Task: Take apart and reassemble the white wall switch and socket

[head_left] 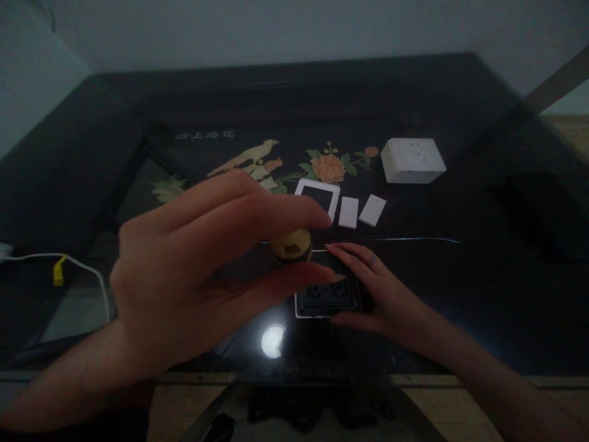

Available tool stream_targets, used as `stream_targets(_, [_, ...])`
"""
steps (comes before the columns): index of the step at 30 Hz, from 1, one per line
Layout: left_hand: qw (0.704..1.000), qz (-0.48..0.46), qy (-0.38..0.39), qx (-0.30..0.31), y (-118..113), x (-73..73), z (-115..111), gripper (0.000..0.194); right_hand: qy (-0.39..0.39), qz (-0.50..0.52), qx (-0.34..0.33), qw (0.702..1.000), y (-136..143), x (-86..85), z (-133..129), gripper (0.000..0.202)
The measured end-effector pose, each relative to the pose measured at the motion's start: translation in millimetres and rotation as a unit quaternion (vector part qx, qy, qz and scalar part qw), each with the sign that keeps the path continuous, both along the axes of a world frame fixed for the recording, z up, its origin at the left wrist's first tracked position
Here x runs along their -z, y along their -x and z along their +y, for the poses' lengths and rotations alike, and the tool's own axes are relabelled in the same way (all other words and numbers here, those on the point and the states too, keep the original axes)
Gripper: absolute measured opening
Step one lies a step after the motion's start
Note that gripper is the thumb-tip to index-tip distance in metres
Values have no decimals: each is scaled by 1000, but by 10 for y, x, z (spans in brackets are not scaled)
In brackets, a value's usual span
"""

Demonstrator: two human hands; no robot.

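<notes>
My left hand (197, 252) is raised close to the camera, thumb and fingers pinched around the yellow handle of a screwdriver (293, 244). Its handle end points up at me; the shaft and tip are hidden. Below lies a black wall switch base (327, 302) with a white rim, partly covered by the left thumb. My right hand (384, 291) grips this base from the right, fingers at its far edge and thumb at its near edge. Just beyond are a white square frame (317, 183) and two white rectangular switch plates (348, 212) (372, 210).
A white socket box (413, 161) stands at the back right of the dark glossy table (257, 98), which bears a bird and flower picture. On the left runs a white cable (87, 264) with a yellow tag (58, 271). The table's front edge is near me.
</notes>
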State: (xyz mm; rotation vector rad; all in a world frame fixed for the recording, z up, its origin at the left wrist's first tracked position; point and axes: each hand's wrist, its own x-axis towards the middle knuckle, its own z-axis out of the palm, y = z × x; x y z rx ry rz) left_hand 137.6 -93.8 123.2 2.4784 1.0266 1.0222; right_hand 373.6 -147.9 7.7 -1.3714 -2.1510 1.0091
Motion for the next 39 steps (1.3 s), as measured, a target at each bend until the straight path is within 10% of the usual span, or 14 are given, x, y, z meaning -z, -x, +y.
stream_targets(39, [997,46,19,65,42,-7,-67,37,-15,-3,-5,1000,-1,10,2,86])
